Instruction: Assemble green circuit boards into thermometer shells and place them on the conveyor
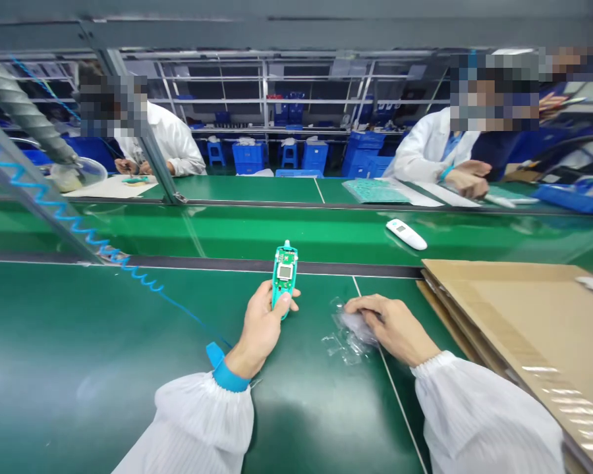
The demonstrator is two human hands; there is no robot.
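Note:
My left hand (260, 327) is closed around the lower end of a teal circuit board (284, 271) with a small square screen, holding it upright over the green bench top (103, 329). The thumb presses on the board's lower face. A blue wrist strap sits on that wrist, with a blue coiled cord (74, 224) running off to the left. My right hand (388, 324) lies palm down on a crumpled clear plastic bag (346, 337) on the bench, fingers curled over it.
A white handheld device (406, 234) lies on the green conveyor strip beyond. Stacked cardboard sheets (514, 316) fill the right side. Two people in white coats sit at the far bench, one at the left (170, 141), one at the right (432, 148). Blue crates (250, 158) stand behind.

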